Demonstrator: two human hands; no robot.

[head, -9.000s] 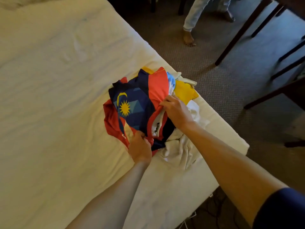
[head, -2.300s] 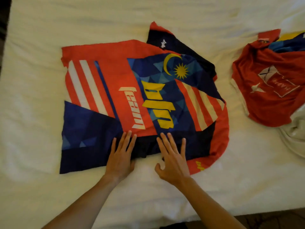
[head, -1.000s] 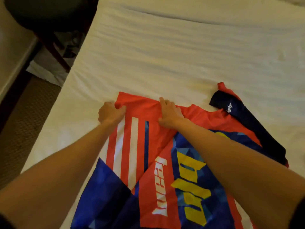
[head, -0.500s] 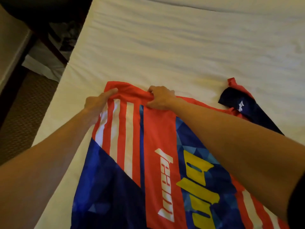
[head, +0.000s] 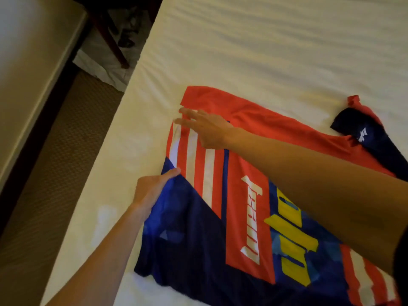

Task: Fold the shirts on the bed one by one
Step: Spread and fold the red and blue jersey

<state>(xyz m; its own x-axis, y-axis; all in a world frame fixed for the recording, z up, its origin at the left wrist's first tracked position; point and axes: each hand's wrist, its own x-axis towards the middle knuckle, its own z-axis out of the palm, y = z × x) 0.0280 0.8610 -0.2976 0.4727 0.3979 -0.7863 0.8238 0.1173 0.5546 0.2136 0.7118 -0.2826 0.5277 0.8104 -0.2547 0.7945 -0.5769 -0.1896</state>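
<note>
Grip: left hand (head: 152, 191) holds the shirt's (head: 234, 195) left edge at the blue panel, thumb on top, fingers hidden under cloth. Right hand (head: 207, 129), fingers straight and spread, palm down over the red/white stripes nr the top left corner; contact w/ cloth can't be told, motion-blurred.
Shirt, qty 1: red, navy, blue, white stripes, yellow and white lettering; spread flat on bed (head: 254, 51), by its left edge. 1 navy sleeve (head: 371, 138) sticks out at far right.
Bed, qty 1: white sheet, creased.
Beyond: brown carpet (head: 55, 164), 1 dark furniture leg (head: 110, 43).
</note>
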